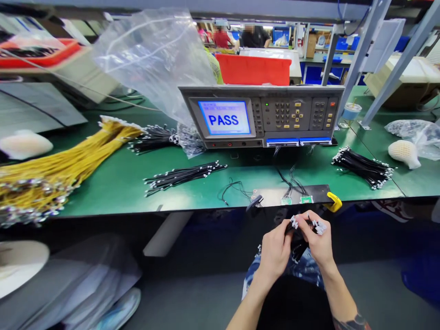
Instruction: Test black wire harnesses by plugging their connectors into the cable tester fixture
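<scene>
While the left hand (273, 254) and the right hand (318, 240) hung over the patterned blue cloth (302, 270) on the person's lap, a bundle of thin black wires (298, 243) lay between them, below the near edge of the green table (113, 192). The fingers (302, 221) of both hands were curled and pressed in on the bundle, pinching it near its top. Small white connectors (319, 227) bristled in tight clusters just beyond the fingertips, while the lower wires drooped beneath the palms.

Along the table's near edge, two small green circuit boards (295, 200) trailed black leads back toward a grey electrical tester (261, 114), whose blue screen (224, 118) read PASS. A yellow clamp (334, 201) gripped the edge just right of the boards. Looser black wire bundles tipped with white connectors lay on the mat: one (184, 176) left of centre, another (153, 140) beside the tester, and a third (362, 167) towards the right edge. A thick sheaf of yellow wires (68, 156) spilled over the left edge, its metal-tipped ends glinting. Behind the tester, a crumpled clear plastic bag (151, 59) sagged, and a white netted foam sleeve (404, 153) rested near the right corner.
</scene>
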Demonstrator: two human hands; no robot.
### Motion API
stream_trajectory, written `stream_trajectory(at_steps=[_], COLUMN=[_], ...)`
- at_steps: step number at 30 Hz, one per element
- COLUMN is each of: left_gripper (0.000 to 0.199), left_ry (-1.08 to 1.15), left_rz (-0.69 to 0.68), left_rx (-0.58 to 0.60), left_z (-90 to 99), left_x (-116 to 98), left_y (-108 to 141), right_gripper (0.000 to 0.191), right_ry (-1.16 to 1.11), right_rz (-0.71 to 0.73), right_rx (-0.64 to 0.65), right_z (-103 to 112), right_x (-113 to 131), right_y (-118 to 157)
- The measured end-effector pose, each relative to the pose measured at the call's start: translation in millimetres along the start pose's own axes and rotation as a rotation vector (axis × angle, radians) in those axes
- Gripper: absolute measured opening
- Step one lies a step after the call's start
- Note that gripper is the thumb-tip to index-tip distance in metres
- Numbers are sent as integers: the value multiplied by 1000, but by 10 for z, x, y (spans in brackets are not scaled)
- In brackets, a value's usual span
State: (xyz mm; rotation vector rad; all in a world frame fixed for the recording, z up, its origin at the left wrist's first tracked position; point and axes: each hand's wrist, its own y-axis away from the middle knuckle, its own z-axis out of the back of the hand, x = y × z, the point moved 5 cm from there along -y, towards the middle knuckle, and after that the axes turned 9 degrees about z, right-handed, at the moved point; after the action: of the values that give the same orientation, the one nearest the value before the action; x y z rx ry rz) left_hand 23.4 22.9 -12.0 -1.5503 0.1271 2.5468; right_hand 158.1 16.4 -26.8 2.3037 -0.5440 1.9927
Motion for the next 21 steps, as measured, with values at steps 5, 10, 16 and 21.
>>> stream_trajectory(at_steps=[5, 10, 16, 21], left_gripper=[41, 64, 60, 57], left_ry=[238, 625, 963, 1071], left_rz=[147, 417, 455, 475], left_rx=[166, 173, 107, 170], left_z=[-60, -64, 68, 41], left_x=[134, 328, 367, 300], left_y=[-40, -99, -122, -144], right_gripper=[32, 34, 42, 36], right_ry=[-188, -449, -272, -39], right_rz=[-25, -40, -70, -11], right_rx=[-199, -401, -355, -298], right_z=[118, 339, 324, 257], right_x=[27, 26, -113, -217], right_y=[-24, -140, -220, -243])
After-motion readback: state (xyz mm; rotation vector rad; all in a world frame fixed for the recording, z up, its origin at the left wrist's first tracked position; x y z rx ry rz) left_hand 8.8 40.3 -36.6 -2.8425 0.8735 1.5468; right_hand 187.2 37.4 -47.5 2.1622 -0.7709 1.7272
